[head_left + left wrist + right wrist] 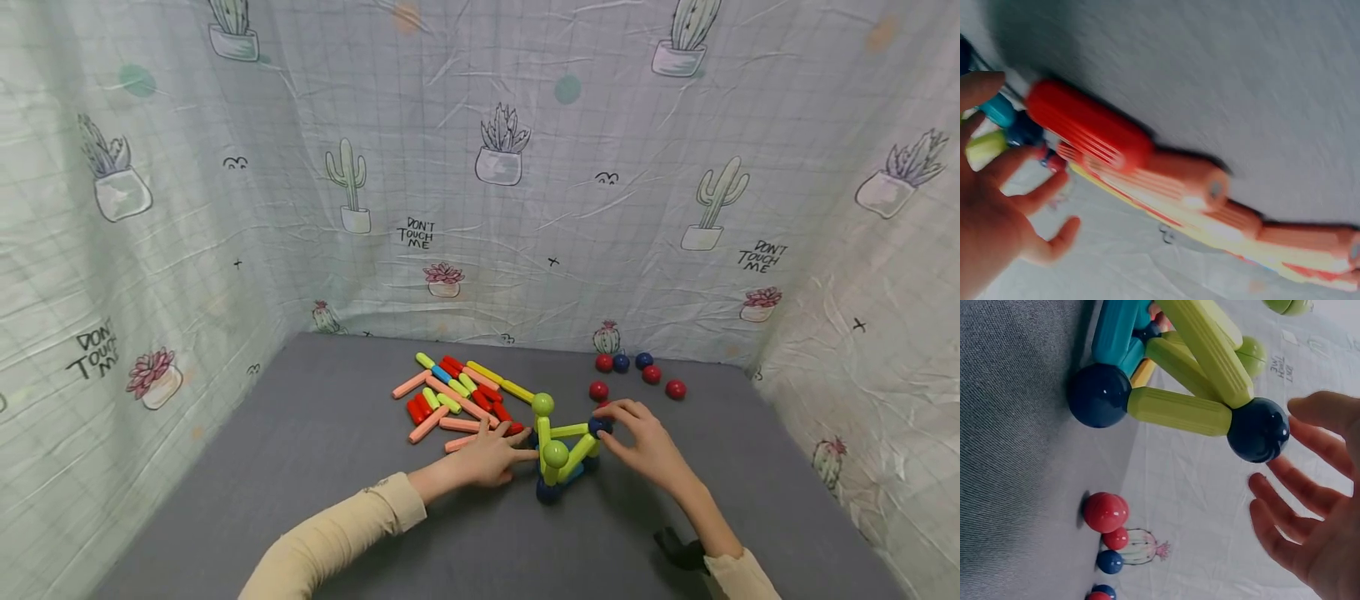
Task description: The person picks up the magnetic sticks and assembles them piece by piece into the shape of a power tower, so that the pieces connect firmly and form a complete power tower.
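Observation:
A magnetic ball-and-rod frame stands on the grey surface, with dark blue balls at its corners. Lime rods rise from it, and teal rods run along its base. Two lime balls top its left side. My right hand pinches an upper dark blue ball at the right, thumb on one side and fingers on the other. At the left base corner, my left hand holds the frame between thumb and index finger, its other fingers spread; the exact contact is partly hidden.
Salmon rods, red rods, and lime, blue and yellow rods lie piled left of the frame. Loose red balls and blue balls lie at the back right. A patterned cloth hangs behind and at both sides.

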The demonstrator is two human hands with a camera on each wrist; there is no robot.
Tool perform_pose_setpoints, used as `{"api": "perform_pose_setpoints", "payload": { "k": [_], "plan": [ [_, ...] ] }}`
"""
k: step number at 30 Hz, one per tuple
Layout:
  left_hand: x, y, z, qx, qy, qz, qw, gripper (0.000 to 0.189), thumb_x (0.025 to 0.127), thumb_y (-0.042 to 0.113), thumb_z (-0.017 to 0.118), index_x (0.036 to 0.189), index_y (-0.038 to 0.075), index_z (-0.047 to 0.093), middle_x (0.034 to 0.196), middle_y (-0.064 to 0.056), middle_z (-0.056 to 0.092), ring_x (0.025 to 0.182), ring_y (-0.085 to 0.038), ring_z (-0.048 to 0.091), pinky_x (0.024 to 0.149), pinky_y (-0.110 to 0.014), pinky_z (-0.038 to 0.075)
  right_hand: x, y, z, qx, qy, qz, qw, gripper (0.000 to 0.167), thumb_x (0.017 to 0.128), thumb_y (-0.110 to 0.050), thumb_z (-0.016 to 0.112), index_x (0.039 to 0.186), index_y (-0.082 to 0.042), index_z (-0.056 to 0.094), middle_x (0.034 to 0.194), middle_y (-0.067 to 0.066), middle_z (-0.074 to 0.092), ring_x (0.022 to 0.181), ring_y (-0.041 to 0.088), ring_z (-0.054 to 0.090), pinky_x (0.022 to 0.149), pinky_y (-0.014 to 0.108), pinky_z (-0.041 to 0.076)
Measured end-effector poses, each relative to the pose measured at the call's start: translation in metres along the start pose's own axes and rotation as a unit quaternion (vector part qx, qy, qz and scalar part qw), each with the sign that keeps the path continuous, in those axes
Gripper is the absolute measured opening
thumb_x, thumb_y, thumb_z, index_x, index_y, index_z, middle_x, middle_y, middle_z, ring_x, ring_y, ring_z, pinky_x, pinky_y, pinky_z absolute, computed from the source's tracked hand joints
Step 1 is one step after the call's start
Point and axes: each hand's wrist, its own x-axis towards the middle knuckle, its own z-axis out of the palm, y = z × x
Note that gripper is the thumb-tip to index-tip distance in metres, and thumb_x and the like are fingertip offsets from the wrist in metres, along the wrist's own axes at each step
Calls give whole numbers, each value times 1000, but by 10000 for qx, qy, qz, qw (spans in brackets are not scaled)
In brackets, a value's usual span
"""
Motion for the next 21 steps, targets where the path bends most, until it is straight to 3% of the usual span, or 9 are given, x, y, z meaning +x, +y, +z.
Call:
{"api": "perform_pose_setpoints", "payload": {
  "k": [3, 7, 11, 16, 21],
  "plan": [
    [2, -10, 4, 269, 34, 224, 9994, 55, 83, 27, 60, 133, 38, 38, 144, 0, 32, 125, -32, 37, 93, -62, 31, -1, 1, 1, 37, -277, 38, 9996, 29, 72, -7, 71, 99, -14, 63, 98, -1, 57, 89, 16, 53, 70, 34, 47],
    [-1, -16, 8, 567, 32, 429, 9975, 56, 84, 27, 60, 132, 42, 37, 145, 4, 32, 128, -34, 35, 93, -61, 31, -4, 3, 2, 115, -361, -53, 9993, 33, 70, -4, 72, 101, -12, 63, 101, 1, 56, 93, 18, 54, 72, 37, 48],
    [-8, -16, 3, 527, 175, 568, 9968, 50, 86, 27, 57, 132, 39, 40, 143, 3, 35, 129, -32, 35, 94, -61, 30, -4, 4, 2, 171, -394, -156, 9990, 36, 69, -2, 72, 102, -11, 62, 102, 1, 55, 93, 17, 54, 72, 35, 49],
    [-20, -32, -1, 210, 631, 157, 9977, 40, 87, 23, 56, 127, 28, 50, 135, 1, 46, 121, -27, 43, 94, -61, 30, -3, 4, 2, 290, -423, -103, 9986, 37, 69, -1, 72, 103, -12, 62, 102, 0, 55, 93, 15, 55, 72, 34, 49],
    [-34, -62, 12, -79, 1155, -337, 9927, 35, 88, 27, 54, 122, 20, 55, 121, -1, 58, 111, -27, 49, 92, -60, 31, -2, 4, 1, 320, -497, -64, 9982, 37, 69, -2, 72, 103, -13, 62, 103, -1, 55, 93, 14, 55, 73, 33, 49]
  ]
}}
